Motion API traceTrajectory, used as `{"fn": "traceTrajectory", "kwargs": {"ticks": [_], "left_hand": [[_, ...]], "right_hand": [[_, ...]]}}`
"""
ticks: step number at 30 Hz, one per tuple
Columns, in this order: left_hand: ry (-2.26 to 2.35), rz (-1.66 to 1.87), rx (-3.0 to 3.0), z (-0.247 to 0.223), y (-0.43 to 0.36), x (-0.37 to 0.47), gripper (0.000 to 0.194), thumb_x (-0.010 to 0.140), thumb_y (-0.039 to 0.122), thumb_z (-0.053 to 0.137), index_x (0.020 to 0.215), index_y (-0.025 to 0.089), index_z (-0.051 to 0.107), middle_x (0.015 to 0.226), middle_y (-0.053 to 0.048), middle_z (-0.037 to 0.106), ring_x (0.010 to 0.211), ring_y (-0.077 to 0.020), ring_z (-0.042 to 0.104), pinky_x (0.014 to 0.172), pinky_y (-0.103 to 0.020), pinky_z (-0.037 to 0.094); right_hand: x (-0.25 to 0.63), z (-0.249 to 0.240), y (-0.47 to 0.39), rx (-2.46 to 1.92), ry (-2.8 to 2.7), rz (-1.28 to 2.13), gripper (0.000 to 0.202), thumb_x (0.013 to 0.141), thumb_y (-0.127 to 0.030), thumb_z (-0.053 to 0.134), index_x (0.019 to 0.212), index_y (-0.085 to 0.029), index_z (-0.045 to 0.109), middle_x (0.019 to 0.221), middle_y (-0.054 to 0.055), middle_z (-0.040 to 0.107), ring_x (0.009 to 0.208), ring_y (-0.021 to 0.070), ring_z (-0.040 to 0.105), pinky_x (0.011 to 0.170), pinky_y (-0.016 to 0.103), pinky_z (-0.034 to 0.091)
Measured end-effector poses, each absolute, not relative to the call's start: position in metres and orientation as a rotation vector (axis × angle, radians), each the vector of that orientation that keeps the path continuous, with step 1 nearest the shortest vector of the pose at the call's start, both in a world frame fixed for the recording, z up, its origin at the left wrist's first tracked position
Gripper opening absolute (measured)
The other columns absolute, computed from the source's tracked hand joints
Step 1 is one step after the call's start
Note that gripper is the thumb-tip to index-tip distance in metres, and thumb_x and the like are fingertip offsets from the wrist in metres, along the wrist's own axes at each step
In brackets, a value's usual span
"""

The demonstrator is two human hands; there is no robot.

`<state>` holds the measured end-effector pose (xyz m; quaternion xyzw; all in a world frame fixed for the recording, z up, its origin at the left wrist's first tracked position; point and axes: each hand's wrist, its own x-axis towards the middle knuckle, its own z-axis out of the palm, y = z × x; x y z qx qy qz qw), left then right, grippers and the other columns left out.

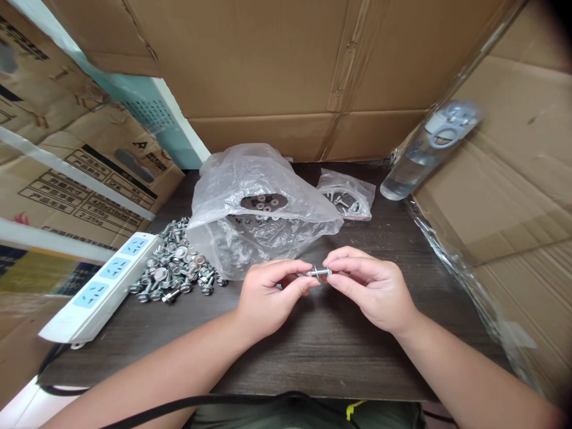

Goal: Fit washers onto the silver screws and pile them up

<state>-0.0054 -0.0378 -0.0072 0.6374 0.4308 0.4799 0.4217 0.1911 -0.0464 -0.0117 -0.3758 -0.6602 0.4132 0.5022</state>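
Note:
A small silver bolt (325, 272) lies level between my two hands, with a thin washer (317, 273) around its shank. My left hand (272, 292) is closed in a pinch at the bolt's left end, by the washer. Thumb and fingers of my right hand (375, 286) pinch the right end, partly hiding it. Left of my hands is a heap of bolts fitted with washers (179, 262). A clear plastic bag (268, 173) stands just beyond my hands, its mouth towards me, and loose white-looking washers (267, 208) show in an opening in it.
A smaller zip bag of screws (346, 199) lies behind on the dark table (322, 351). At the right back leans a water bottle (424, 152). A white power strip (100, 286) runs along the left side. Cardboard walls (268, 59) enclose the table; a black cable (214, 405) crosses the front.

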Motion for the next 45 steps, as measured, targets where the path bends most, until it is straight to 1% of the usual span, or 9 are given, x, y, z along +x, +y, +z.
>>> {"fn": "traceTrajectory", "kwargs": {"ticks": [7,17,23,29,33,36,39,42,45], "left_hand": [[1.032,1.16,1.516,-0.008,-0.037,-0.005,0.014,0.074,0.028,0.076,0.082,0.017,0.078,0.067,-0.004,0.074,0.051,-0.0131,0.067,0.051,-0.02,0.056],[1.012,1.14,1.638,-0.008,-0.033,-0.009,0.016,0.076,0.027,0.076,0.085,0.015,0.078,0.069,-0.004,0.075,0.055,-0.012,0.069,0.054,-0.018,0.057],[0.996,1.1,1.511,-0.005,-0.033,-0.008,0.013,0.072,0.025,0.078,0.081,0.014,0.077,0.061,-0.002,0.072,0.05,-0.0096,0.066,0.051,-0.015,0.055],[0.976,1.051,1.381,-0.004,-0.033,-0.007,0.012,0.073,0.024,0.077,0.081,0.015,0.076,0.062,-0.001,0.073,0.047,-0.0071,0.064,0.044,-0.011,0.051],[0.973,1.141,1.608,-0.005,-0.032,-0.009,0.012,0.076,0.023,0.075,0.083,0.014,0.077,0.066,-0.003,0.074,0.051,-0.0093,0.067,0.05,-0.014,0.055],[0.947,1.263,1.945,-0.004,-0.029,-0.011,0.009,0.077,0.02,0.075,0.083,0.014,0.077,0.073,-0.005,0.076,0.058,-0.01,0.069,0.055,-0.015,0.056],[0.887,1.344,2.167,-0.004,-0.027,-0.012,0.007,0.077,0.017,0.075,0.083,0.014,0.076,0.076,-0.005,0.077,0.061,-0.0092,0.07,0.057,-0.014,0.055],[0.831,1.368,2.245,-0.005,-0.027,-0.012,0.007,0.077,0.016,0.074,0.084,0.013,0.075,0.078,-0.006,0.077,0.065,-0.01,0.071,0.06,-0.015,0.057],[0.808,1.362,2.244,-0.006,-0.027,-0.011,0.007,0.077,0.015,0.075,0.083,0.012,0.075,0.078,-0.006,0.077,0.066,-0.0102,0.072,0.061,-0.014,0.056]], "right_hand": [[0.192,-0.011,-0.045,-0.888,-1.648,0.938,0.013,0.084,-0.012,0.067,0.094,-0.017,0.074,0.097,0.008,0.066,0.088,0.0135,0.067,0.074,0.023,0.058],[0.193,-0.009,-0.043,-0.822,-1.84,0.646,0.017,0.084,-0.005,0.065,0.096,-0.015,0.073,0.092,0.007,0.068,0.082,0.0113,0.066,0.072,0.022,0.055],[0.193,-0.011,-0.043,-0.809,-1.843,0.6,0.019,0.083,-0.003,0.065,0.096,-0.014,0.072,0.093,0.007,0.068,0.084,0.011,0.065,0.073,0.022,0.055],[0.193,-0.01,-0.042,-0.81,-1.829,0.616,0.017,0.083,-0.004,0.066,0.094,-0.015,0.072,0.093,0.006,0.068,0.083,0.0109,0.066,0.073,0.021,0.055],[0.194,-0.011,-0.04,-0.817,-1.852,0.642,0.016,0.085,-0.006,0.065,0.096,-0.014,0.072,0.093,0.007,0.068,0.084,0.0115,0.066,0.074,0.022,0.056],[0.194,-0.014,-0.041,-0.805,-1.873,0.678,0.017,0.088,-0.008,0.062,0.1,-0.014,0.071,0.091,0.006,0.068,0.08,0.0106,0.066,0.073,0.022,0.056],[0.192,-0.016,-0.043,-0.838,-1.843,0.763,0.018,0.092,-0.011,0.057,0.104,-0.015,0.07,0.079,0.003,0.068,0.072,0.009,0.065,0.07,0.022,0.055],[0.19,-0.017,-0.046,-0.959,-1.686,1.028,0.018,0.095,-0.024,0.055,0.103,-0.015,0.068,0.068,0.001,0.066,0.064,0.0091,0.065,0.066,0.023,0.055],[0.187,-0.017,-0.046,-1.022,-1.438,1.376,0.025,0.094,-0.037,0.056,0.1,-0.014,0.066,0.068,0.001,0.065,0.055,0.0095,0.064,0.056,0.022,0.055]]}}
